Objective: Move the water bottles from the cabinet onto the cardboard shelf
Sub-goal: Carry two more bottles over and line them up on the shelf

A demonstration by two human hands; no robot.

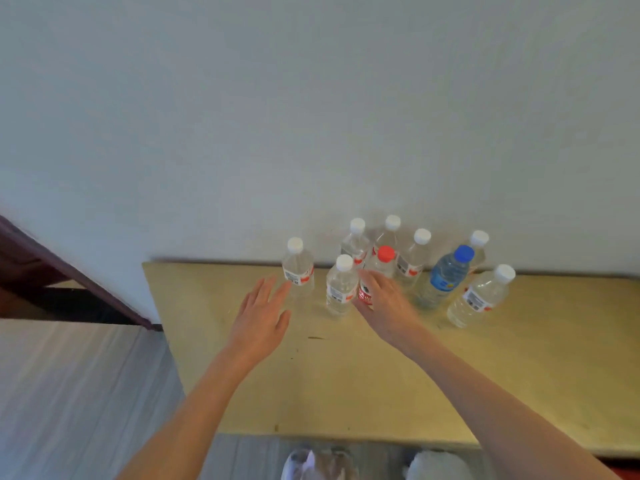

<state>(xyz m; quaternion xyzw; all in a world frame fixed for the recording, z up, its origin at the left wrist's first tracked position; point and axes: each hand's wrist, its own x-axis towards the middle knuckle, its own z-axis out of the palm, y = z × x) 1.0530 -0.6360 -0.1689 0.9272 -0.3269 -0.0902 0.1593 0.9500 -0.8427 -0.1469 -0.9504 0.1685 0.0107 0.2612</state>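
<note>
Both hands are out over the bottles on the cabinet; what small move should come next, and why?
Probably close the right hand round the red-capped bottle: its fingers already reach beside it, not yet curled. The left hand is open short of the leftmost white-capped bottle.

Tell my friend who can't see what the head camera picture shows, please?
Two bare hands reach toward eight upright water bottles clustered near the wall on a pale wooden cabinet top. The left hand, fingers straight, nears the leftmost white-capped bottle; the right hand is at the red-capped bottle. One blue-capped bottle stands to the right.

Bare forearms, sleeveless; white shoes [300, 464] below
</note>
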